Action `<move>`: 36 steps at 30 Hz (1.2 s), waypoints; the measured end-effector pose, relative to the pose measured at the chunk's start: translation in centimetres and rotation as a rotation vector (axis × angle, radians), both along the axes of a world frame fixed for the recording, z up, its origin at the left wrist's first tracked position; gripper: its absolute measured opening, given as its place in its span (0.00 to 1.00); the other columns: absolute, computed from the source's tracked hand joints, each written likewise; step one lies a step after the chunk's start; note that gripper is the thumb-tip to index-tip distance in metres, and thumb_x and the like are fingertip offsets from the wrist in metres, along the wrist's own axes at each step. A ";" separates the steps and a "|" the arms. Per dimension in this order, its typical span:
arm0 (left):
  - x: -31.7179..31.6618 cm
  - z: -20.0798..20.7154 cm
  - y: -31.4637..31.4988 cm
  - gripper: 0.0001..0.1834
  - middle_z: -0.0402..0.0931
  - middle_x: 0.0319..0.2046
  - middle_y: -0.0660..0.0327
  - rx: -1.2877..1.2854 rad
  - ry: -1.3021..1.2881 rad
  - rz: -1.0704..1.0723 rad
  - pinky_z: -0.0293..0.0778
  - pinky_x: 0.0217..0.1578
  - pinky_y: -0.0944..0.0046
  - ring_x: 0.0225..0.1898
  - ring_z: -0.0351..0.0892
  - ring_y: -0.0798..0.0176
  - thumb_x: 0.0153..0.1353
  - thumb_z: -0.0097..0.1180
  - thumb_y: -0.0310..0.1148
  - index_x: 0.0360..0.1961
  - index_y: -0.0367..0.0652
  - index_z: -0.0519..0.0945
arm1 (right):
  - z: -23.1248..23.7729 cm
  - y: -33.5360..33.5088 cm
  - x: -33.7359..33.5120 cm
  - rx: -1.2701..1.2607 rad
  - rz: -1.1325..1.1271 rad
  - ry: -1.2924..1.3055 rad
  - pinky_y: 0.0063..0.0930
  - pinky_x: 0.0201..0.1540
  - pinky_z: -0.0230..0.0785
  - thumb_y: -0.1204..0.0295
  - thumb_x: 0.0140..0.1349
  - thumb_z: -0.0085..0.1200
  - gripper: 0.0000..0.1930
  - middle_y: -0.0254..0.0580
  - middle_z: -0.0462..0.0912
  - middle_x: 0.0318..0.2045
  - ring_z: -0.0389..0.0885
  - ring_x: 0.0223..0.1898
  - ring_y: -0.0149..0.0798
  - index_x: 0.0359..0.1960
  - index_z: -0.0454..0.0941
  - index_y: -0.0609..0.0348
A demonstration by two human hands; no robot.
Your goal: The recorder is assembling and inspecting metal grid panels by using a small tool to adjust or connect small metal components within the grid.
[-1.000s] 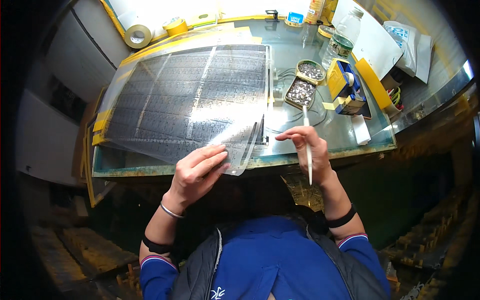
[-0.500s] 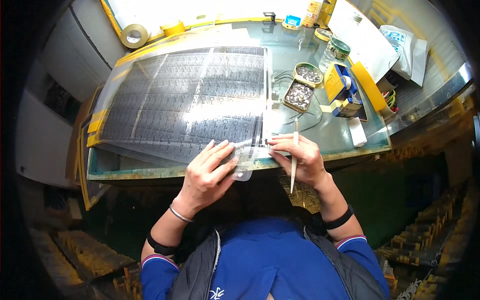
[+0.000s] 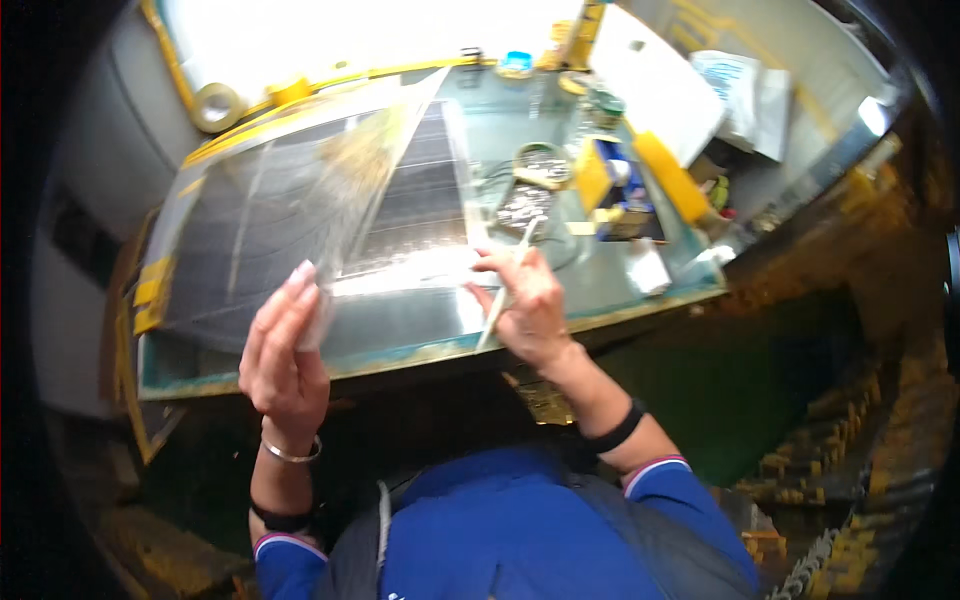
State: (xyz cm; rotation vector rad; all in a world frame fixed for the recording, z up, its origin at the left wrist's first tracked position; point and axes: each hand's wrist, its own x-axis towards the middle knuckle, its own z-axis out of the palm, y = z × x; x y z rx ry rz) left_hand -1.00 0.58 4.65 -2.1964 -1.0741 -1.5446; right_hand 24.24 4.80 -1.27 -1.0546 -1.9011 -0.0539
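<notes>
A large dark gridded panel [image 3: 400,215] lies flat on a glass-topped table [image 3: 400,345]. My left hand [image 3: 285,355] is raised at the table's near edge, pinching a clear plastic film [image 3: 330,180] that stands lifted off the panel's left part. My right hand [image 3: 525,305] rests on the panel's near right corner, fingers pressing down, with a thin pale stick [image 3: 505,290] gripped between them. Both wrists wear dark bands; the left also has a metal bracelet.
Small trays of tiny metal parts [image 3: 525,200] sit right of the panel, beside a blue-and-yellow box [image 3: 605,180]. A tape roll [image 3: 215,105] lies at the far left. White sheets [image 3: 660,75] and bags [image 3: 745,85] lie at the far right.
My left hand has pulled the clear film up and to the left, off the panel. My right hand slid onto the panel's corner, still holding the stick.
</notes>
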 end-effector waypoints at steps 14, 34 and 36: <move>0.3 -4.4 -1.6 0.17 0.80 0.45 0.53 -0.384 0.154 -0.286 0.76 0.48 0.56 0.48 0.79 0.51 0.47 0.67 0.23 0.41 0.37 0.81 | 0.6 -4.6 3.2 -0.211 0.357 0.192 0.34 0.46 0.70 0.72 0.63 0.51 0.12 0.51 0.80 0.36 0.78 0.38 0.48 0.45 0.78 0.64; 3.3 -5.2 -0.9 0.27 0.74 0.54 0.54 -0.475 0.353 -0.170 0.67 0.60 0.50 0.56 0.73 0.52 0.49 0.67 0.36 0.51 0.41 0.77 | -0.2 -3.8 1.8 -0.163 0.398 0.083 0.42 0.55 0.70 0.80 0.46 0.67 0.11 0.38 0.86 0.35 0.84 0.41 0.41 0.33 0.83 0.56; 3.3 -5.2 -0.9 0.27 0.74 0.54 0.54 -0.478 0.353 -0.167 0.67 0.60 0.50 0.56 0.73 0.52 0.49 0.67 0.36 0.52 0.42 0.77 | -0.3 -3.8 1.7 -0.140 0.385 0.073 0.42 0.53 0.72 0.79 0.47 0.66 0.11 0.37 0.86 0.34 0.84 0.38 0.38 0.33 0.82 0.54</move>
